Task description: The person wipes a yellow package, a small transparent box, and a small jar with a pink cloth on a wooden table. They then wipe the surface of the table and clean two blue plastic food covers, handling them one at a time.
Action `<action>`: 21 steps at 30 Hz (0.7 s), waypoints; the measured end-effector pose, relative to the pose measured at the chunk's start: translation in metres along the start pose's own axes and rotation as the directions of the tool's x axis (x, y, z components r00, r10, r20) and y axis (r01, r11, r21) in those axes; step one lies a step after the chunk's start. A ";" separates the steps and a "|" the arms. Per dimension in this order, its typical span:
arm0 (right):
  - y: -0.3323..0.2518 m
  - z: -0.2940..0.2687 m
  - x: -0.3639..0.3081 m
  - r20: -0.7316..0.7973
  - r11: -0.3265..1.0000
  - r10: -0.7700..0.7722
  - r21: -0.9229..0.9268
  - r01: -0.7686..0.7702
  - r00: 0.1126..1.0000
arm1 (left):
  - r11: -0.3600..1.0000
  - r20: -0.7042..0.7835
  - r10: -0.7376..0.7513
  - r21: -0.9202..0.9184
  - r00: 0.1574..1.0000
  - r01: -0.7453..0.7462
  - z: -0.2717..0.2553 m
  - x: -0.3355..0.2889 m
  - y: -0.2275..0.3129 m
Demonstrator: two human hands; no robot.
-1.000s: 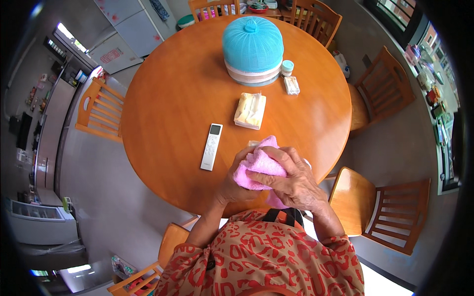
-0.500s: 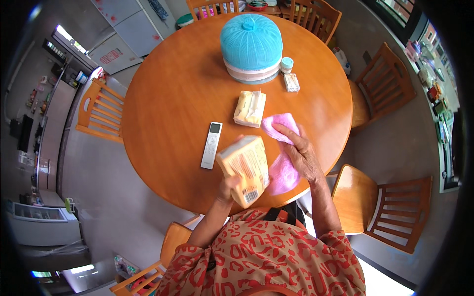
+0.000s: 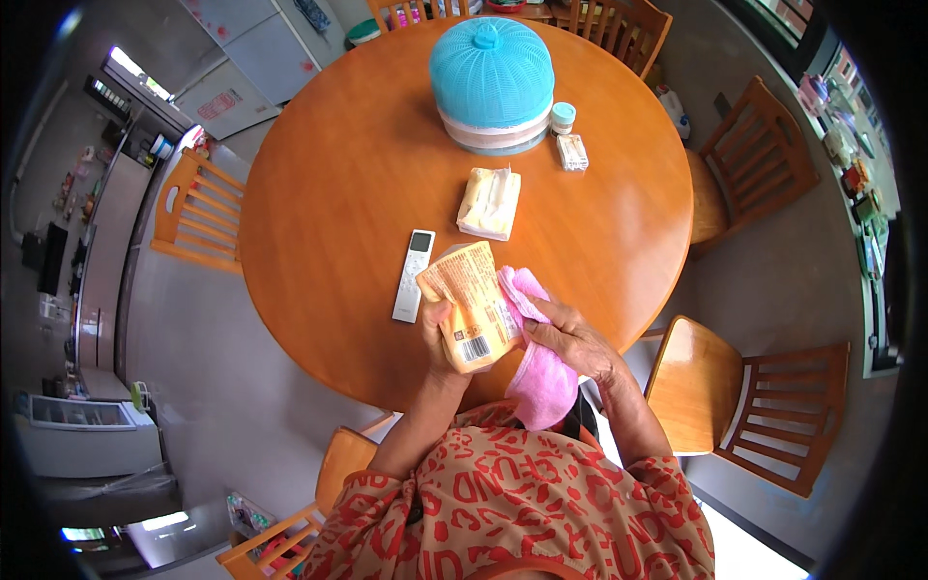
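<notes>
Since half a second ago, I see my left hand (image 3: pixel 440 333) lift the soft yellow tissue pack (image 3: pixel 473 305) upright at frame centre, fingers clasped round it. Right hand (image 3: pixel 570 340) presses the fuzzy pink cloth (image 3: pixel 539 372) against its side. Flat white remote (image 3: pixel 415 275) lies just left on the glossy round wooden table (image 3: pixel 329 174).

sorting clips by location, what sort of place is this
Most likely a home dining area beside a kitchen: a round wooden table ringed by wooden chairs, a blue mesh food cover on it, and a white fridge beyond.
</notes>
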State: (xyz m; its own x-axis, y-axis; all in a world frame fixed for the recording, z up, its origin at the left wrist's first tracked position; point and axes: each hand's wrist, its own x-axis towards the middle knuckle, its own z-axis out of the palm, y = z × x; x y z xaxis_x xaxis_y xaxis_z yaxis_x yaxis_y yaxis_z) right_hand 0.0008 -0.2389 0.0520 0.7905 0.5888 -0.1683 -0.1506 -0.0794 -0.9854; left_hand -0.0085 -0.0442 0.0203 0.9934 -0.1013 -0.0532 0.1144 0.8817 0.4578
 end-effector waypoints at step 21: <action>0.013 0.044 -0.008 -0.100 0.379 -0.595 -0.910 0.168 0.798 | 0.979 -0.290 0.055 -0.173 0.955 -0.109 0.000 0.020 -0.013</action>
State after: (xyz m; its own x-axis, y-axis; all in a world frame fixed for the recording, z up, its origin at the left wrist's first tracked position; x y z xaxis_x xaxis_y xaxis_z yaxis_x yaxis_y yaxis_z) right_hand -0.0334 -0.2091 0.0420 0.7796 0.4367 0.4490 0.6162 -0.6631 -0.4250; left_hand 0.0101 -0.0579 0.0127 0.9553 0.0856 -0.2830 0.0035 0.9538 0.3005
